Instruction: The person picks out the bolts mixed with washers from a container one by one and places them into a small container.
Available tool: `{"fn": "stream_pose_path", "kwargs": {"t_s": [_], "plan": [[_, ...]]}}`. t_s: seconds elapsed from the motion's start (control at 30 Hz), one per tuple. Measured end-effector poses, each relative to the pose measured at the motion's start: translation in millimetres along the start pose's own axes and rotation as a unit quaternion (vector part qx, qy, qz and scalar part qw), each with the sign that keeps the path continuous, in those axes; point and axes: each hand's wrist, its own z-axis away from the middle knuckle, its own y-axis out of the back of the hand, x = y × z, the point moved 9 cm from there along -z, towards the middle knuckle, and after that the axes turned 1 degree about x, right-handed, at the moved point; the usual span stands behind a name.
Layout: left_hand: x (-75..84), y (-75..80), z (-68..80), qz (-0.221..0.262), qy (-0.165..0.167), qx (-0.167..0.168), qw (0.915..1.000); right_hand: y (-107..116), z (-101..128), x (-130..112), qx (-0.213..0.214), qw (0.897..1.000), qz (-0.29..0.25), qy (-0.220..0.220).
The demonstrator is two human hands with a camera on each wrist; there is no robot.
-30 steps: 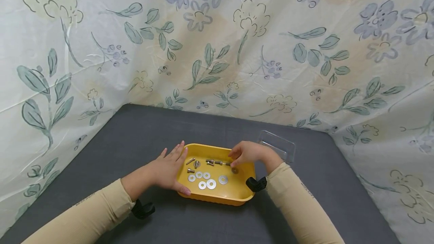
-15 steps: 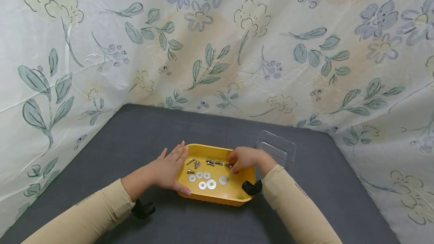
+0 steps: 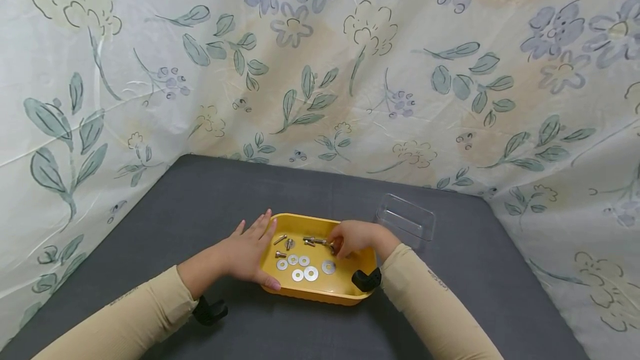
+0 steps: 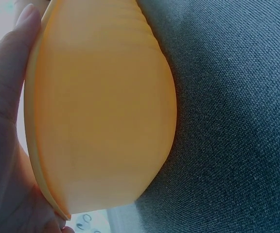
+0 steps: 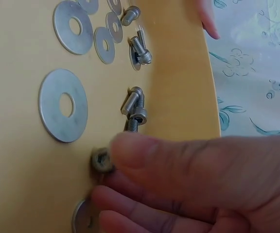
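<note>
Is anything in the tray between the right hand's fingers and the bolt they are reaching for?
Nothing visible is. In the right wrist view the right hand already has its thumb and fingertips at the bolt on the floor of the yellow tray. The large washer and two other bolts lie beside it, clear of the fingers.

A makeshift recording booth: floral sheet (image 3: pixel 320 71) backdrop draped round a grey cloth-covered table (image 3: pixel 200 204).

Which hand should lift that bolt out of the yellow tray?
Right hand: its fingers already pinch the bolt. Left hand rests on the yellow tray edge, steadying it.
</note>
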Motion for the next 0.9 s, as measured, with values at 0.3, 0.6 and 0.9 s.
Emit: {"fn": "stream_pose_path", "kwargs": {"t_s": [0.3, 0.6, 0.9], "plan": [[-1.7, -0.8, 0.5, 0.006, 0.006, -0.008, 0.9999, -7.3, -7.9, -3.9, -0.003, 1.0, 0.003, 0.026], [-1.9, -1.9, 0.1, 0.008, 0.003, -0.008, 0.9999, -14.2, -14.1, -12.4, 0.001, 0.999, -0.011, 0.039], [-1.4, -0.8, 0.4, 0.004, -0.002, -0.004, 1.0, -22.2, -19.4, -19.1, -0.01, 0.998, -0.006, 0.062]]}}
